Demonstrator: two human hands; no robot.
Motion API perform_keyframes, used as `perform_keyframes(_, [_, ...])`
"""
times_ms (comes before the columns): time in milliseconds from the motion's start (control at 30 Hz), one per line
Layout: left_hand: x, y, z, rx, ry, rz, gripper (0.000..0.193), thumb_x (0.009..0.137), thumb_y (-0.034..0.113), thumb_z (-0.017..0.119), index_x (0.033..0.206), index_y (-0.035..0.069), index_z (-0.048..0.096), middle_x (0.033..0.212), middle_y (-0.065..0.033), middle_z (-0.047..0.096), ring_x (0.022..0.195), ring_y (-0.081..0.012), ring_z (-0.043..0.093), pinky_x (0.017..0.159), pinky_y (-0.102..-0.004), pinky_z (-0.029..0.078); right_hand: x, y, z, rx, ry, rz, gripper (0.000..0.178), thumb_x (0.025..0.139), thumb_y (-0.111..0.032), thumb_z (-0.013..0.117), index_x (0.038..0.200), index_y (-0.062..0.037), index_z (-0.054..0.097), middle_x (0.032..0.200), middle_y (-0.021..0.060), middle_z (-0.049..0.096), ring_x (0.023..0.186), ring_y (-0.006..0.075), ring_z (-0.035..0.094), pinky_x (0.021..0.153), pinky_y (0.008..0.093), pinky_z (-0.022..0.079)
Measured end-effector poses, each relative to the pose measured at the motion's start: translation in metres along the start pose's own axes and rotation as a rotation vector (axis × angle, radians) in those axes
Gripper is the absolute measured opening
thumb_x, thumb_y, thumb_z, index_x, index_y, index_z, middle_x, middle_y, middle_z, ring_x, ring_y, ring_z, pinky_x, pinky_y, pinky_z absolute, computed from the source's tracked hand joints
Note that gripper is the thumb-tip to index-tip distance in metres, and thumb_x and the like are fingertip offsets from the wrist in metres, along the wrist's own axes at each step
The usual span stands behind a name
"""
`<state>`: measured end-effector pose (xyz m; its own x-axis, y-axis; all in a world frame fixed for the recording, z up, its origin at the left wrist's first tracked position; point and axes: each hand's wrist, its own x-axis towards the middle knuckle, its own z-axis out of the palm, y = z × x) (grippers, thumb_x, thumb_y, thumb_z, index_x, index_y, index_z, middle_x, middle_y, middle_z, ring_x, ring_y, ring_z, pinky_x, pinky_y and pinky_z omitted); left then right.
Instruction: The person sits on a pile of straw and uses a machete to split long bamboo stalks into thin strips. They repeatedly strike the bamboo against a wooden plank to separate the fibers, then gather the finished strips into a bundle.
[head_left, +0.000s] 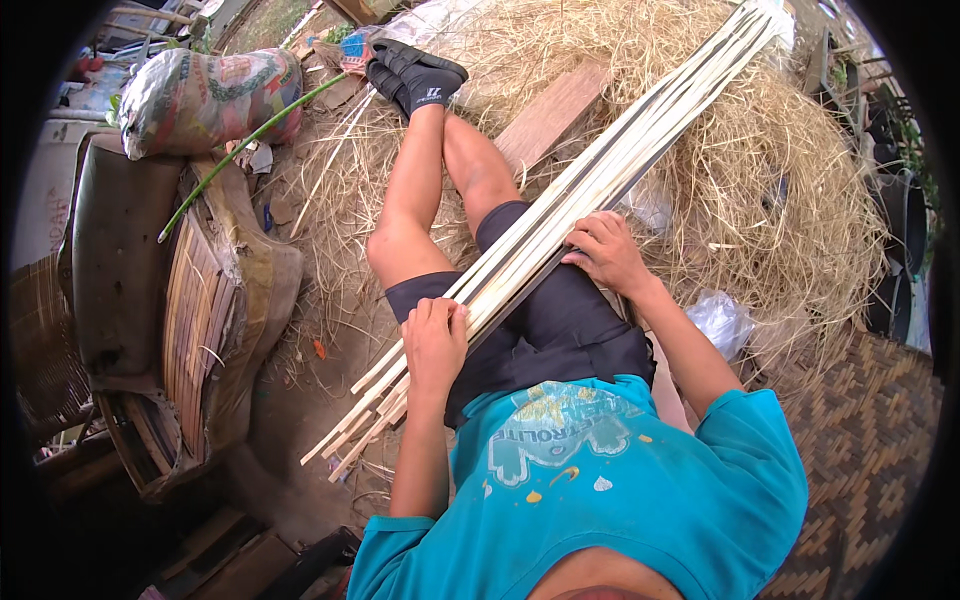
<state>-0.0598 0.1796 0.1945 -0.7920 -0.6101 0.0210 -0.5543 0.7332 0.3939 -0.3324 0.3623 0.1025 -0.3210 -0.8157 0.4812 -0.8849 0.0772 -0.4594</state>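
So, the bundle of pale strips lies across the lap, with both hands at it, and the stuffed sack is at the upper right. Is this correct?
No: the head view shows the stuffed sack at the upper left. The bundle of pale strips does lie across the lap, with left hand and right hand at it.

From afar I count two hands (437,335), one strip bundle (580,210) under their fingers (592,226); beyond those, one plank (550,115), one sack (215,100), one green stalk (240,150).
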Motion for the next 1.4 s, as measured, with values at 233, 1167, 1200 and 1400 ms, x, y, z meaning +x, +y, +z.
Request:
perform_keyframes(233, [0.003, -0.006, 0.002, 0.142, 0.128, 0.103, 0.019, 0.101, 0.023, 0.060, 0.092, 0.007, 0.062, 0.092, -0.0098, 0.061, 0.085, -0.0318, 0.060, 0.076, -0.0452, 0.047, 0.002, 0.011, -0.001, 0.017, -0.018, -0.074, 0.029, 0.084, -0.034, 0.078, 0.105, -0.0167, 0.067, 0.107, 0.0022, 0.063, 0.107, 0.0236, 0.058, 0.099, 0.0411, 0.039])
perform_keyframes(1167, [-0.124, -0.117, -0.142, 0.191, 0.589, -0.604, 0.035, 0.102, 0.030, 0.061, 0.122, 0.002, 0.068, 0.119, -0.0195, 0.069, 0.111, -0.0385, 0.063, 0.097, -0.0453, 0.048, 0.085, -0.068, 0.022, 0.327, -0.094, -0.080, 0.016, 0.084, -0.020, 0.079, 0.092, -0.0090, 0.071, 0.093, 0.0051, 0.068, 0.096, 0.0274, 0.062, 0.089, 0.0412, 0.043])
perform_keyframes(1200, [-0.144, -0.135, -0.150, 0.215, 0.624, -0.714, 0.040, 0.104, 0.035, 0.058, 0.124, 0.003, 0.068, 0.123, -0.0206, 0.068, 0.116, -0.0392, 0.062, 0.100, -0.0447, 0.048, 0.090, -0.079, 0.030, 0.377, -0.142, -0.116, 0.017, 0.083, -0.020, 0.079, 0.093, -0.0088, 0.071, 0.094, 0.0051, 0.069, 0.097, 0.0276, 0.062, 0.088, 0.0412, 0.044])
perform_keyframes(1400, [-0.245, -0.240, -0.168, -0.606, 0.677, -1.185, 0.077, 0.106, 0.063, 0.034, 0.149, 0.000, 0.048, 0.147, -0.0218, 0.056, 0.136, -0.0360, 0.053, 0.113, -0.0472, 0.040, 0.104, -0.124, 0.069, 0.167, -0.343, -0.292, 0.064, 0.095, -0.048, 0.065, 0.147, -0.0133, 0.053, 0.142, 0.0154, 0.056, 0.128, 0.0332, 0.053, 0.113, 0.0505, 0.035])
